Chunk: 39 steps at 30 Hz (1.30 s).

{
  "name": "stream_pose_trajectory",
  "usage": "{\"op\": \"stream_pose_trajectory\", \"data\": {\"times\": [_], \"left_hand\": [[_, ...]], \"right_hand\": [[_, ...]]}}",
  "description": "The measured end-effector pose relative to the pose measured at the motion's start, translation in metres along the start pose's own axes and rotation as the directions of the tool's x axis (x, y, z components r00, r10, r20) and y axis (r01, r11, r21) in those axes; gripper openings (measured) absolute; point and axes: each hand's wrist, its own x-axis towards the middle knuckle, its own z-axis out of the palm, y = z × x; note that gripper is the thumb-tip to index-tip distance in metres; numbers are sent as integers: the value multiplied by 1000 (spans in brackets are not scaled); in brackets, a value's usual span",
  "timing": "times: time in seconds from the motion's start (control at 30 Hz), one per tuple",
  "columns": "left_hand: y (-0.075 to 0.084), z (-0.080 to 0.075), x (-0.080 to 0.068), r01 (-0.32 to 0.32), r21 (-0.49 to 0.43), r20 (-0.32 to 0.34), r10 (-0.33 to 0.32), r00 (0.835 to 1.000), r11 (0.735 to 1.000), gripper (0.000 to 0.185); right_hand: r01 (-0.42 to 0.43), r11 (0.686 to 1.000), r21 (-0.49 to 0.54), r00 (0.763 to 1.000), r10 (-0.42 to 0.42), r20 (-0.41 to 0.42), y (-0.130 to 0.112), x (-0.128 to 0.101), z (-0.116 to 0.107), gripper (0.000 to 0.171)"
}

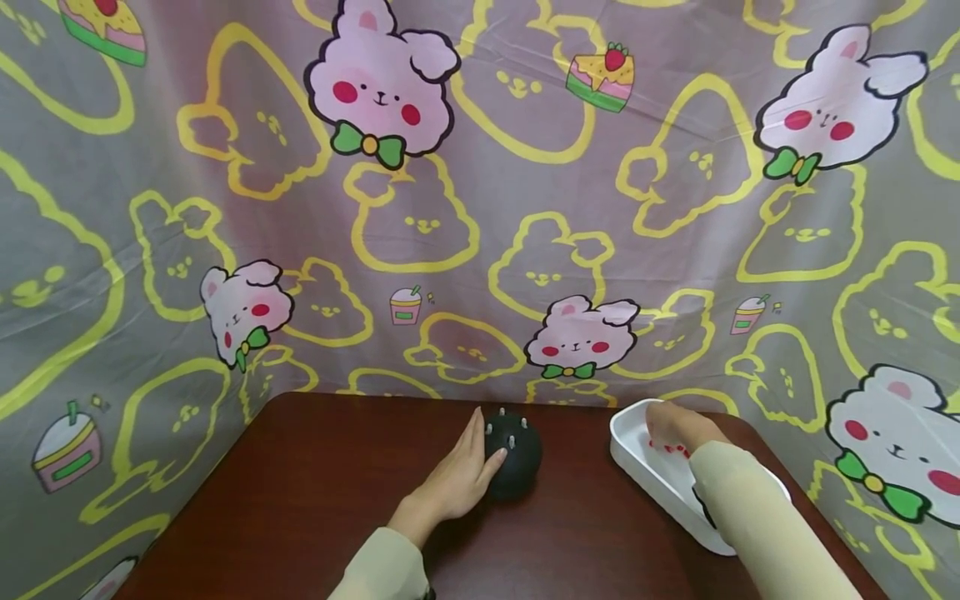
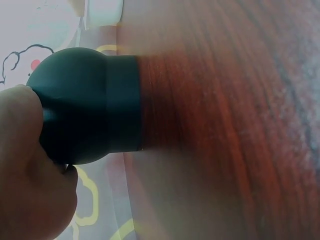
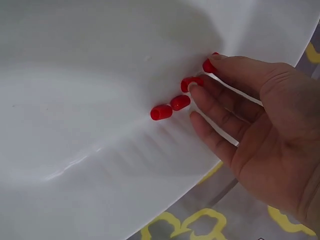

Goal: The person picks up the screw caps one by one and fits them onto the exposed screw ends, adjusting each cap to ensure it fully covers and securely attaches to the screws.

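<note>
Table (image 1: pixel 300 500): dark red-brown wood, visible grain in the left wrist view, smooth with a low sheen.

Ball (image 1: pixel 513 457), centre of the head view: black, matt, rubber or plastic by its look; small pale grey pegs stand out of its top. In the left wrist view a smooth cylindrical collar joins the rounded part.

Tray (image 1: pixel 637 462), lower right of the head view: white plastic, glossy, smooth, with soft highlights along its wall.

Caps (image 3: pixel 172 104), inside the tray: red, glossy, smooth plastic.

Backdrop (image 1: pixel 480 208): thin printed cloth, slightly shiny, creased.

Sleeves (image 1: pixel 757 517): pale cream cloth, matt.
</note>
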Motion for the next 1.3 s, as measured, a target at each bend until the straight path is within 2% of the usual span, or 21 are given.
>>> {"op": "stream_pose_trajectory", "data": {"times": [0.27, 0.43, 0.63, 0.8, 1.03, 1.23, 1.3], "left_hand": [[-1, 1, 0, 1, 5, 2, -1, 1000, 1000, 85], [-2, 0, 0, 10, 12, 11, -10, 1000, 1000, 86], [-2, 0, 1, 10, 17, 11, -10, 1000, 1000, 86], [-1, 0, 1, 4, -2, 1, -4, 1000, 1000, 86], [-2, 0, -1, -11, 4, -11, 11, 1000, 1000, 85], [-2, 2, -2, -19, 2, -17, 20, 1000, 1000, 85], [-3, 2, -3, -19, 0, -18, 19, 1000, 1000, 85]], "right_hand": [[66, 997, 44, 998, -66, -16, -3, -3, -9, 20], [91, 989, 112, 996, -92, -1, -3, -5, -12, 21], [126, 988, 88, 992, -125, -14, -3, -8, -16, 22], [152, 986, 75, 987, -147, -65, -3, -12, -21, 19], [282, 959, 5, 947, -278, -162, -3, -15, -25, 13], [318, 948, 28, 932, -307, -190, -2, -16, -26, 10], [361, 932, 16, 911, -349, -222, -2, -16, -26, 13]]}}
